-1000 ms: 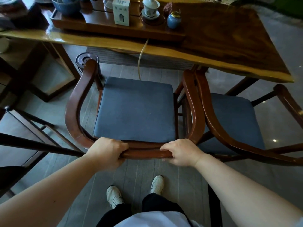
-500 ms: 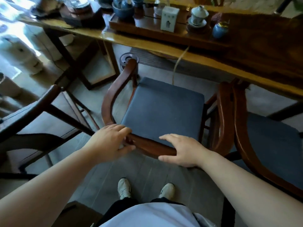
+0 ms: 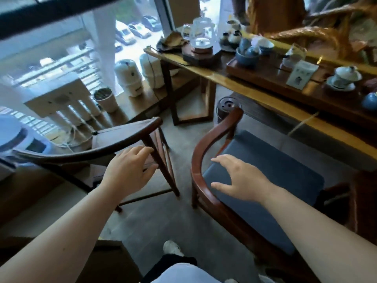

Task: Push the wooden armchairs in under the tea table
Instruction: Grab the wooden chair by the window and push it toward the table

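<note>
Armchair: blue cushion, its front at the table's edge, the seat still out from under it.
Dark chair: left of the armchair, apart from the table.
Table: long, carrying a tray and teaware.
Left hand: fingers spread, empty, over the dark chair's arm.
Right hand: fingers spread, empty, above the cushion near the armchair's left arm.

A strip of bare floor is left open between the dark armchair and the cushioned armchair; ahead, passage is blocked by the tabletop.
</note>
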The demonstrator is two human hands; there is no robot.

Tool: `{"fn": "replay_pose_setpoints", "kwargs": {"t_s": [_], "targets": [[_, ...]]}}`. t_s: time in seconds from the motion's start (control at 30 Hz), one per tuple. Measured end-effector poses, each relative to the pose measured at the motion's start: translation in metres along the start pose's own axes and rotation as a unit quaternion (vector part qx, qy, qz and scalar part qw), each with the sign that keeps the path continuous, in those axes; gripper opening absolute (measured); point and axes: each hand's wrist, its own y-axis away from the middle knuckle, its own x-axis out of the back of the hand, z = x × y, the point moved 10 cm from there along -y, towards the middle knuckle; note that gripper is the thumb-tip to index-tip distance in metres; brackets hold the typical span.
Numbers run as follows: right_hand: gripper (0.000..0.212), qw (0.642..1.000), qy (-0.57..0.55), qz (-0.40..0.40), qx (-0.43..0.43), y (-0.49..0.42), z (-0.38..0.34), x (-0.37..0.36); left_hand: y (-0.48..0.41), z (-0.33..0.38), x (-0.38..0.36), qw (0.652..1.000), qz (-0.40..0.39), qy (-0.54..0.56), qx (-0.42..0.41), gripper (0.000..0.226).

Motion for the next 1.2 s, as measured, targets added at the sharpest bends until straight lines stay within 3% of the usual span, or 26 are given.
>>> {"fn": "replay_pose_setpoints", "kwargs": {"t_s": [0.23,0.53,0.7,0.83,1.03,1.2], "targets": [[0.069,0.999,0.000,-0.007,0.048,-0.080,-0.055,-0.003,0.000,-0.117,0.025,0.993,0.050,0.014,0.108,0.042],[0.067,0.994,-0.001,-0.054,0.095,-0.165,-0.108,-0.051,0.013,-0.221,0.016,0.981,0.016,0.010,0.195,0.046],[0.066,0.987,0.008,-0.078,0.138,-0.211,-0.137,-0.067,0.016,-0.253,0.007,0.976,-0.001,0.009,0.217,0.049],[0.068,0.980,0.009,-0.080,0.181,-0.259,-0.159,-0.076,0.004,-0.264,-0.003,0.982,-0.046,-0.017,0.185,0.053],[0.071,0.960,0.021,-0.177,0.216,-0.334,-0.179,-0.109,-0.016,-0.293,-0.018,0.977,-0.115,-0.030,0.177,0.056],[0.054,0.913,0.063,-0.305,0.263,-0.352,-0.190,-0.149,-0.013,-0.306,-0.045,0.968,-0.183,0.001,0.174,0.067]]}}
